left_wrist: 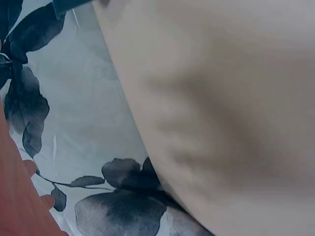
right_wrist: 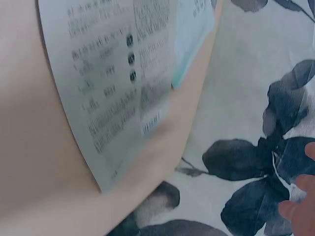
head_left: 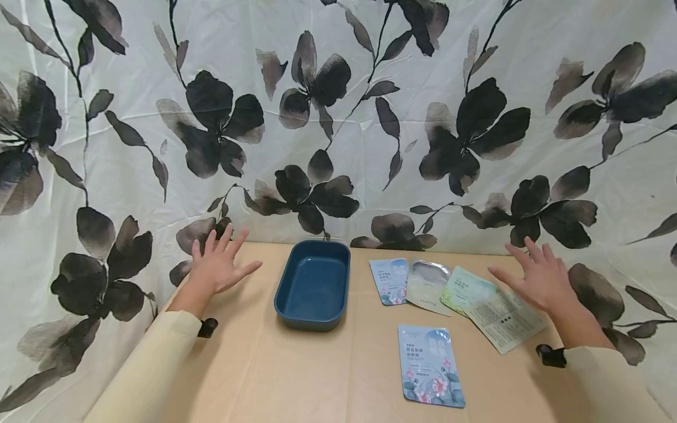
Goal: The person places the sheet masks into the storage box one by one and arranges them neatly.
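My left hand point(head_left: 218, 267) hovers with fingers spread to the left of a dark blue rectangular tray point(head_left: 316, 282), apart from it. On the other side my right hand point(head_left: 542, 276), fingers also spread, is held above the right end of a row of flat sachets and touches none that I can see. Nearest to it lies a pale sachet covered in small print point(right_wrist: 113, 73), overlapping a green sachet point(head_left: 465, 288). Beside these are a silver-topped sachet point(head_left: 428, 286) and a small blue sachet point(head_left: 389, 281). A larger blue sachet with pink flowers point(head_left: 431, 365) lies closer to me.
A tan tabletop point(head_left: 317, 376) carries the tray and sachets. Behind its far edge hangs a white cloth with dark flowers point(head_left: 370, 147). Each wrist wears a small black strap piece, and the left wrist view catches the hand's shadow on the table.
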`<state>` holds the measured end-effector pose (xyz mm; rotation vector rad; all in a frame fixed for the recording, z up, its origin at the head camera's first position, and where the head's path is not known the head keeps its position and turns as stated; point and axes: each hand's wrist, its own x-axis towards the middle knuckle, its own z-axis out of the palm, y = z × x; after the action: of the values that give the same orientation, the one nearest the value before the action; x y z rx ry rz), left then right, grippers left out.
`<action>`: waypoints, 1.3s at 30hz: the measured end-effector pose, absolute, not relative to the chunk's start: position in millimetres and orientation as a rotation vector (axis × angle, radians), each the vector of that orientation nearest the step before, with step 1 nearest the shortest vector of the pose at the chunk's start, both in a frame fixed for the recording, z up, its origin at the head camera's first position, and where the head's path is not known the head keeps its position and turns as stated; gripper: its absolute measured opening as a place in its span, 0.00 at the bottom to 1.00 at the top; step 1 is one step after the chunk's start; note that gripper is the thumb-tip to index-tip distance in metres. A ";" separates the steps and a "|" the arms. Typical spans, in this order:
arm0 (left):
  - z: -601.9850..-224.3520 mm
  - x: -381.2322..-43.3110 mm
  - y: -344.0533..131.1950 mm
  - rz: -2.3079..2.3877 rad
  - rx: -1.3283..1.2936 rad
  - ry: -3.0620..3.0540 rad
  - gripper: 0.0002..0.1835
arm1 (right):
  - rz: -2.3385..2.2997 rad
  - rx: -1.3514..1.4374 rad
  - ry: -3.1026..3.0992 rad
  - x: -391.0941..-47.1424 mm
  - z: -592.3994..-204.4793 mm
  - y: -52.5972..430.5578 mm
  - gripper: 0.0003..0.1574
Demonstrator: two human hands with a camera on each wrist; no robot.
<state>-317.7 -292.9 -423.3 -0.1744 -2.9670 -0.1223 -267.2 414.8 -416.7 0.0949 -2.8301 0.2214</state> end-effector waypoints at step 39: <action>-476.4 -244.6 -217.4 -0.908 -0.248 -2.756 0.48 | 1.148 0.278 -2.725 -208.5 -472.5 316.3 0.42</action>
<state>-244.6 -217.4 -476.4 -0.2477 -2.7564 -0.9080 -208.5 316.3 -472.5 0.2779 -2.7251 1.1483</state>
